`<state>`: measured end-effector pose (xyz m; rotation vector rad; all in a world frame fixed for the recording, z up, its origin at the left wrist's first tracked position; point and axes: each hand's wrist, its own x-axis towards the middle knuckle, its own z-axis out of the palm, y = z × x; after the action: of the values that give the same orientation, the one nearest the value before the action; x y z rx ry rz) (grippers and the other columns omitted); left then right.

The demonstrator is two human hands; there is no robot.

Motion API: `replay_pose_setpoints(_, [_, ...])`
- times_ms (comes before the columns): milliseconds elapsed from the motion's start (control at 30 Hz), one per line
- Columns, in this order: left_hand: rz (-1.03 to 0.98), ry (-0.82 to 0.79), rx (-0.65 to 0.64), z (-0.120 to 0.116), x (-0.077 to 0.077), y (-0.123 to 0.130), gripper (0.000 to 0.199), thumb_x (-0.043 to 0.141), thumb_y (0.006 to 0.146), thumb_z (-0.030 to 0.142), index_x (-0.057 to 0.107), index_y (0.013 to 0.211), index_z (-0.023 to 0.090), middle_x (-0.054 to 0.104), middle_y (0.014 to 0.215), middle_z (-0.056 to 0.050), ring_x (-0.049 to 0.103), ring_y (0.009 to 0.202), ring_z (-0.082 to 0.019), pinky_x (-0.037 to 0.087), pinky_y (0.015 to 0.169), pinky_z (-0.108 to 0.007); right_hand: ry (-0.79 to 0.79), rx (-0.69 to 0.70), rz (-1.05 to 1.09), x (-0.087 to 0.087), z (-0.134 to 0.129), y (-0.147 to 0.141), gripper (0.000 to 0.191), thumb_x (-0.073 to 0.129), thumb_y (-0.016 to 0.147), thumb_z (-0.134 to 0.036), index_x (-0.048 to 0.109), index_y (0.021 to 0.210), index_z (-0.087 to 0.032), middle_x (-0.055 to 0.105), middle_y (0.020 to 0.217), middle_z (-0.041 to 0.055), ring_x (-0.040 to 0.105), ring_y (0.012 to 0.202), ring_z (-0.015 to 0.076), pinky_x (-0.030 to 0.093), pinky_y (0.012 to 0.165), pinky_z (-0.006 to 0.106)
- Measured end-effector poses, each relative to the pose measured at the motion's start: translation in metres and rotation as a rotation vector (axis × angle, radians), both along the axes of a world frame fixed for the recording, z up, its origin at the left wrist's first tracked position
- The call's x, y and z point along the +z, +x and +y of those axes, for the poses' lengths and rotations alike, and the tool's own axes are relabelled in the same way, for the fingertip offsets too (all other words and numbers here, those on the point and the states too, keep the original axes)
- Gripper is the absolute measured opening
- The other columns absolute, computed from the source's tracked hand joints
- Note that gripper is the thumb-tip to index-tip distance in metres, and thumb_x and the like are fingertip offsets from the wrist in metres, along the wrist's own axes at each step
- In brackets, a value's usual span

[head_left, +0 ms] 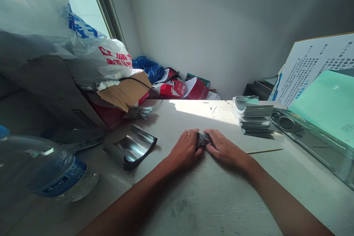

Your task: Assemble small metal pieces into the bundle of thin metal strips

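Note:
A bundle of thin, dark silver wire-like strips (204, 139), cinched around its middle, lies at the centre of the white table. My left hand (188, 143) is closed around its left end, and my right hand (220, 145) grips the right end. Only the middle of the bundle shows between the fingers; both ends are covered. To the left rests a curved, shiny black piece (136, 144). A similar bundle of strips (139, 112) sits farther back on the left. By my right wrist lies a thin wooden stick (264, 151).
Stacked bent sheets or booklets (253, 116) stand at the back right, beside a grey device (309, 136) with a green folder (326, 105). A large plastic bottle (52, 169) lies at the left. Behind it are plastic bags (91, 55) and a cardboard piece (127, 90).

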<state>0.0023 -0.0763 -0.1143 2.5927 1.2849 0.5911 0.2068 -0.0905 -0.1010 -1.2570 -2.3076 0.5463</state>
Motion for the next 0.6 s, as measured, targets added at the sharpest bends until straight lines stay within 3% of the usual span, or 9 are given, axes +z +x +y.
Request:
replay_pose_setpoints(100, [0.006,-0.008,0.051,0.0,0.0,0.001,0.058,0.056,0.085,0.027,0.035,0.138,0.012,0.052,0.137,-0.018,0.046,0.128,-0.032,0.039,0.11,-0.046,-0.028,0.004,-0.012,-0.001,0.0,0.002,0.048,0.048,0.096,-0.031,0.042,0.141,-0.016,0.053,0.139,0.0145,0.048,0.13,0.026,0.037,0.114,0.043])
replay_pose_setpoints(300, [0.108,-0.016,0.099,-0.003,0.01,0.004,0.038,0.052,0.087,0.027,0.046,0.123,0.017,0.059,0.125,-0.013,0.05,0.116,-0.032,0.04,0.099,-0.05,-0.063,0.024,-0.016,-0.005,0.004,0.006,0.059,0.05,0.095,-0.035,0.035,0.15,-0.018,0.046,0.149,0.0136,0.042,0.138,0.026,0.032,0.118,0.045])
replay_pose_setpoints(600, [0.184,-0.024,0.094,-0.005,0.013,0.004,0.035,0.05,0.087,0.029,0.045,0.12,0.018,0.058,0.124,-0.012,0.048,0.116,-0.03,0.038,0.097,-0.045,-0.08,0.011,-0.007,-0.005,0.005,0.006,0.058,0.051,0.094,-0.034,0.037,0.148,-0.019,0.047,0.148,0.0128,0.042,0.138,0.026,0.032,0.119,0.045])
